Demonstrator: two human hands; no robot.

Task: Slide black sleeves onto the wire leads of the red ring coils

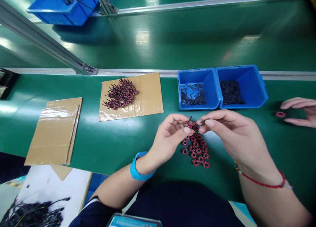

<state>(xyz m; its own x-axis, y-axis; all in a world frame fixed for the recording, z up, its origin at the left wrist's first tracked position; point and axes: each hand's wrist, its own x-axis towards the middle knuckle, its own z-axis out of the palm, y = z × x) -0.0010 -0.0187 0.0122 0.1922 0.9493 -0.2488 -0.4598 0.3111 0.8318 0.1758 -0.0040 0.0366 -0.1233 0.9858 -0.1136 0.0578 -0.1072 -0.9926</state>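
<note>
My left hand (169,136) pinches a small red-and-black wound stator (189,124) between thumb and fingers. A short black tube (190,118) stands up from this stator. Just to the right, my right hand (237,135) is closed, with thumb and forefinger on another thin black tube (202,121). The two hands are close together but apart. Under and in front of them, several loose stators (198,150) lie flat on the green bench, a few partly hidden by my fingers.
Behind my hands, two blue bins (217,100) hold short black tubes. Finished-looking stators with tubes (120,93) are heaped on cardboard (150,98). More cardboard (53,131) lies left. At right, another person's hand (302,110) is beside a stator (280,114). A metal frame (49,39) crosses behind.
</note>
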